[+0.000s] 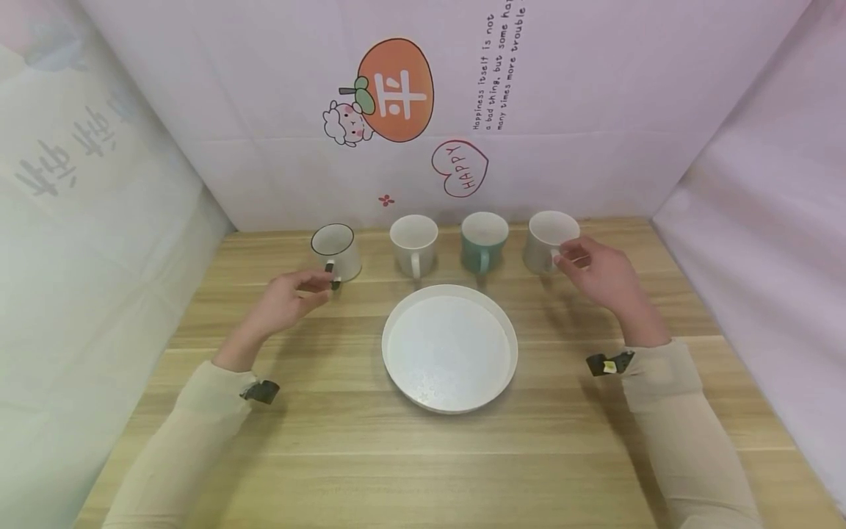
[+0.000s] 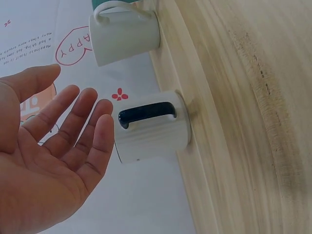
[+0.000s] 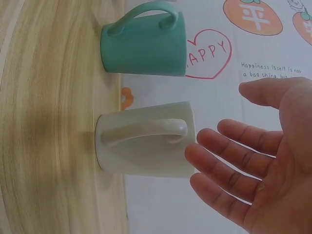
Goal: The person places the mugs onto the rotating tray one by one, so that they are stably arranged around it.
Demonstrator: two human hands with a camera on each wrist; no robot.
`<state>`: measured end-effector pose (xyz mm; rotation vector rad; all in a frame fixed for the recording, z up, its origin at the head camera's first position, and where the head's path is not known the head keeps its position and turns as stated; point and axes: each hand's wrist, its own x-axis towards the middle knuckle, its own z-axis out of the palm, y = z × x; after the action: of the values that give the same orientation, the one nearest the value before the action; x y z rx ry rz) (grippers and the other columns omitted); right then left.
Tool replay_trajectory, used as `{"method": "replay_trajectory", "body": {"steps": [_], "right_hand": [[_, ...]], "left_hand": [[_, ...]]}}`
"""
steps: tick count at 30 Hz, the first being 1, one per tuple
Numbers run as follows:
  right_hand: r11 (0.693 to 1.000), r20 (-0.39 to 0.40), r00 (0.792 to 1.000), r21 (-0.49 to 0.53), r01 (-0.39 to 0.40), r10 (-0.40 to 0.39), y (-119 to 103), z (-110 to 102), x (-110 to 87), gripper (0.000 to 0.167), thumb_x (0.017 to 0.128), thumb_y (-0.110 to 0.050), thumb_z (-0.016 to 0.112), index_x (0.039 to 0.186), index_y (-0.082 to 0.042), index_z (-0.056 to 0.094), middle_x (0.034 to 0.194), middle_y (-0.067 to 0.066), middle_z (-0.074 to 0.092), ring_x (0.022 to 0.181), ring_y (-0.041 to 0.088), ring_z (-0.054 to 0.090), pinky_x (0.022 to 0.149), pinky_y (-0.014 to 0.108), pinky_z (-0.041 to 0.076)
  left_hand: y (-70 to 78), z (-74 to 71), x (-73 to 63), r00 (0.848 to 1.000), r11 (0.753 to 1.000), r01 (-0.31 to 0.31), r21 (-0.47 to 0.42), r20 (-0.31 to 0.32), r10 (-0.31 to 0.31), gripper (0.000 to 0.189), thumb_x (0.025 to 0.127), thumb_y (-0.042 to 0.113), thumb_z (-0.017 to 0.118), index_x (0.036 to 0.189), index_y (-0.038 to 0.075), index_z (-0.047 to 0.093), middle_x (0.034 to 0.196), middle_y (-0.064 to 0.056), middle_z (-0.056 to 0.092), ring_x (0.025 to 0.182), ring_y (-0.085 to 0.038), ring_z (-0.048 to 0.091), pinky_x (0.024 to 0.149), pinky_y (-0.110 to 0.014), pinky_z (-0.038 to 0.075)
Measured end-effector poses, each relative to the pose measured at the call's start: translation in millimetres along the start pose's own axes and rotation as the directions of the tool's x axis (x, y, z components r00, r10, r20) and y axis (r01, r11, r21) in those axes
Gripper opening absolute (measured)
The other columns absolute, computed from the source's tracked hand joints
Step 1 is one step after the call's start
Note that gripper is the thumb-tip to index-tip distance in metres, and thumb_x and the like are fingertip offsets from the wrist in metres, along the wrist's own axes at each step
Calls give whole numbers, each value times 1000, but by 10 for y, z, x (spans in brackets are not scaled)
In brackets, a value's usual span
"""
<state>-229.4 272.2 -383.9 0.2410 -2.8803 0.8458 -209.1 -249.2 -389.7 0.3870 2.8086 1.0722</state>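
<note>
Four-sided order aside, the mugs stand upright in a row by the back wall. The leftmost is a white mug with a dark rim and black handle [image 1: 346,266]. My left hand [image 1: 291,300] is close to that handle, and in the left wrist view its loosely bent fingers [image 2: 102,141] hold nothing. At the right end stands a plain white mug [image 1: 538,250]. Beside its handle is my right hand [image 1: 600,278]; the right wrist view shows the fingers [image 3: 219,195] spread and slightly bent, gripping nothing. Whether either hand touches its mug, I cannot tell.
Between the end mugs stand another white mug [image 1: 423,257] and a teal mug [image 1: 472,253], handles toward me. A round white tray [image 1: 449,353] lies on the wooden table [image 1: 423,470] in front of them. Printed white cloth [image 1: 264,110] encloses the back and sides.
</note>
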Motion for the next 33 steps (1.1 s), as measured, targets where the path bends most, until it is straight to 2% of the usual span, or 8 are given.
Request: {"method": "replay_trajectory", "body": {"steps": [9, 16, 33], "right_hand": [[1000, -28, 1000, 9, 4, -4, 12, 13, 0, 41, 101, -36, 55, 122, -1, 61, 113, 25, 71, 104, 42, 68, 88, 58, 51], [1000, -44, 999, 18, 13, -12, 33, 28, 8, 37, 100, -32, 56, 118, -2, 64, 108, 25, 72, 101, 41, 68, 86, 58, 51], [999, -45, 999, 48, -3, 5, 120, 70, 40, 38, 101, -34, 55, 119, -3, 65, 109, 25, 71, 103, 41, 66, 86, 58, 49]], "left_hand": [[53, 95, 3, 1000, 999, -18, -34, 1, 19, 33, 97, 19, 66, 128, 10, 66, 119, -13, 72, 116, -31, 65, 90, -46, 56], [42, 186, 20, 999, 999, -34, -38, -6, 34, 31, 95, 15, 67, 124, 6, 67, 120, -15, 71, 113, -31, 66, 93, -48, 56], [44, 406, 53, 998, 997, -56, -52, -12, 56, 25, 95, 14, 68, 119, 6, 69, 110, -12, 74, 107, -28, 69, 93, -45, 56]]}}
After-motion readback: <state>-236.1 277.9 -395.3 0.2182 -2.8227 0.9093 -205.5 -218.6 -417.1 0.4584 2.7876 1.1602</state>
